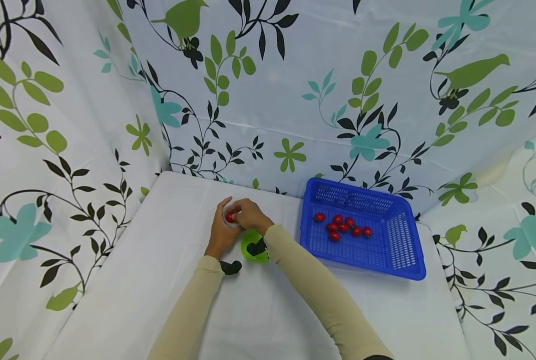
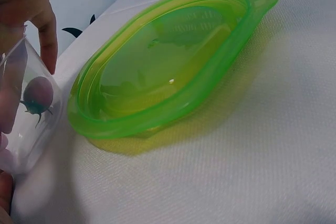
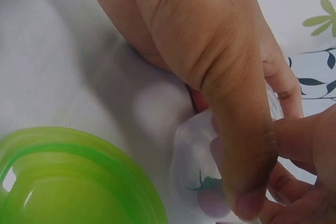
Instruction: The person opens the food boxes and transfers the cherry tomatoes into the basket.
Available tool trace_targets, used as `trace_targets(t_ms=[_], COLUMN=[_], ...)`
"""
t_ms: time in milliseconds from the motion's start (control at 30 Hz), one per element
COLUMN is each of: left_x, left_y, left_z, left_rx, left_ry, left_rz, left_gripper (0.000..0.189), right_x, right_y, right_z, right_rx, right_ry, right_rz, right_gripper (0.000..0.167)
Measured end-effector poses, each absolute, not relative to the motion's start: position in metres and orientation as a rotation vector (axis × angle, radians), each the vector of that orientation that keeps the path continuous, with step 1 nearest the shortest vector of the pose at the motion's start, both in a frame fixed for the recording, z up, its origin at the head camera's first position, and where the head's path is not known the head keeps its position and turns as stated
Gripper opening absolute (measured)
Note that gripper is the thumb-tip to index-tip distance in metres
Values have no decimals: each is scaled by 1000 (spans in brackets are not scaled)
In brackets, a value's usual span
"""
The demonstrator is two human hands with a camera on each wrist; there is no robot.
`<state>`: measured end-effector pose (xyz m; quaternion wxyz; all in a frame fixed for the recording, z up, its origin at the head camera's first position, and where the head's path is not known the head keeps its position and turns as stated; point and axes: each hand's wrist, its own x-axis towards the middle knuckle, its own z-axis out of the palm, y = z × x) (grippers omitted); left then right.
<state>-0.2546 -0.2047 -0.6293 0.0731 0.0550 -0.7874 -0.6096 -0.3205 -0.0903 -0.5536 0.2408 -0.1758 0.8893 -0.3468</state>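
My left hand [image 1: 221,234] holds a clear plastic cup [image 2: 42,135], its fingers wrapped round the wall. Inside it, a red cherry tomato [image 2: 39,94] with a green stem shows through the side. At the cup's mouth, my right hand [image 1: 250,215] pinches another cherry tomato [image 1: 229,217], mostly covered by the fingers. In the right wrist view the right thumb [image 3: 244,145] reaches down across the cup. Beside the cup on the table lies a shallow translucent green dish [image 2: 173,66] with a tab on its rim, partly under the right forearm in the head view.
A blue perforated basket [image 1: 385,260] stands to the right, with several cherry tomatoes [image 1: 343,228] loose on its floor. The table [image 1: 150,260] has a white cover. Patterned curtains [image 1: 277,100] rise behind it and at both sides.
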Motion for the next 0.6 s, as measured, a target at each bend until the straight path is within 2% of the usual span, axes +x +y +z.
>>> trace_targets(t_ms=[600], left_x=[-258], left_y=[-205], left_z=[-633], left_rx=[157], left_ry=[-2355], left_rz=[-1839], left_gripper=[93], right_x=[-317], right_y=[-87], right_z=[-557], right_rx=[-424], right_ry=[2346], right_rz=[-1168], right_gripper=[20])
